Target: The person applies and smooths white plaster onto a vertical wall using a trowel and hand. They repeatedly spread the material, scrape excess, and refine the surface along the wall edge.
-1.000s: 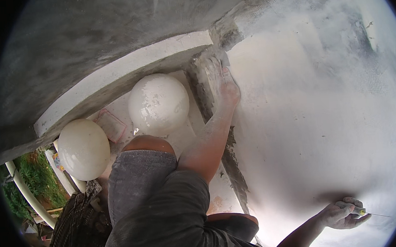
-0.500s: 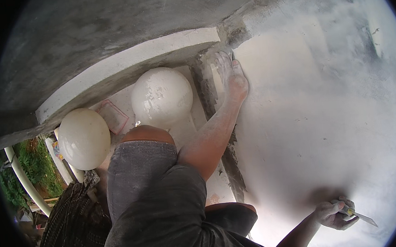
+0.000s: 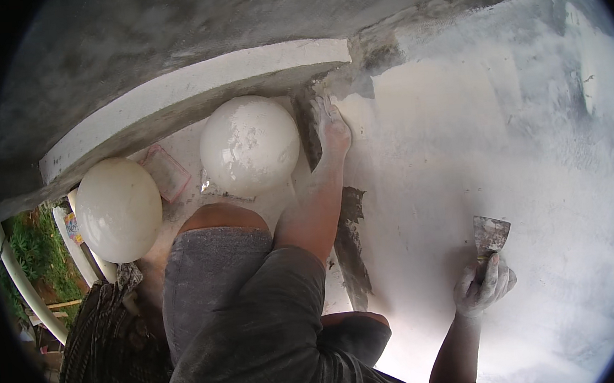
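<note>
Head view: the putty knife is sitting blade-up against the white plastered wall, low and to the right of the grey unplastered seam. The right hand is wrapping closed around its handle, fingers curled. The left hand is lying flat, fingers together, pressing on the wall beside the seam's upper end, just under the white ledge. Judging from this, the blade is best kept at a shallow tilt with even pressure, strokes overlapping toward the seam, while the left hand is steadying the body. Two white globes are resting left of the seam. Compared with half a second ago, the blade is now standing up clear above the right hand, and the left hand is sitting slightly lower on the wall.
</note>
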`<state>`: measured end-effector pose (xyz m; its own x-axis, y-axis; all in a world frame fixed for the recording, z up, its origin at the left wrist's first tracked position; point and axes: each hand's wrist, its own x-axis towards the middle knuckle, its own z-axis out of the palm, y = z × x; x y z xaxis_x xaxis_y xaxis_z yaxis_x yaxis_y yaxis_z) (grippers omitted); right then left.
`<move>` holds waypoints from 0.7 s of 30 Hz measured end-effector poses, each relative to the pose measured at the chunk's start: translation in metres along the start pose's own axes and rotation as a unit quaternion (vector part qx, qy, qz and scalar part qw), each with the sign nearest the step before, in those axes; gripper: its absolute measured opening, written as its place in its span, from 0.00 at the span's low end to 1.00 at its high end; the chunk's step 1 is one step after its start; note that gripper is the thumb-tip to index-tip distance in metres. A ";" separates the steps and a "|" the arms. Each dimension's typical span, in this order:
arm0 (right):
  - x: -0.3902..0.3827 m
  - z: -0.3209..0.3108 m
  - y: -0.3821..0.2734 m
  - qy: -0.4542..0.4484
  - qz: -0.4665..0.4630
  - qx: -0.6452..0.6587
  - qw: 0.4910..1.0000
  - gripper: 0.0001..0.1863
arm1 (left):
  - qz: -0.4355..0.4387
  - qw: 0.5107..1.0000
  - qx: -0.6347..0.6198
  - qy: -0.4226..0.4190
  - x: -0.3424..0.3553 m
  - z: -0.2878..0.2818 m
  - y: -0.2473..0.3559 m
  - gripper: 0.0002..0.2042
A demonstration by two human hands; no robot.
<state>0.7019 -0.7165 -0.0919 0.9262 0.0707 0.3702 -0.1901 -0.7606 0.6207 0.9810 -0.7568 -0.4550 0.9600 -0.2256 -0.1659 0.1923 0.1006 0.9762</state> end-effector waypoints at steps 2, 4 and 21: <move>0.004 0.007 -0.006 -0.018 -0.004 -0.021 1.000 0.29 | -0.093 0.994 0.053 0.018 -0.004 -0.004 -0.007 0.28; 0.007 0.010 -0.009 0.018 -0.005 -0.011 1.000 0.30 | -0.137 0.987 0.007 0.083 -0.012 -0.005 -0.012 0.27; 0.016 0.020 -0.022 0.000 -0.013 -0.016 1.000 0.35 | -0.025 0.996 -0.005 0.088 -0.018 -0.015 0.038 0.22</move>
<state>0.7275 -0.7115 -0.1133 0.9311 0.0902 0.3534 -0.1757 -0.7381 0.6514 0.9738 -0.7340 -0.4171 0.9699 -0.0573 -0.2369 0.2418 0.1042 0.9647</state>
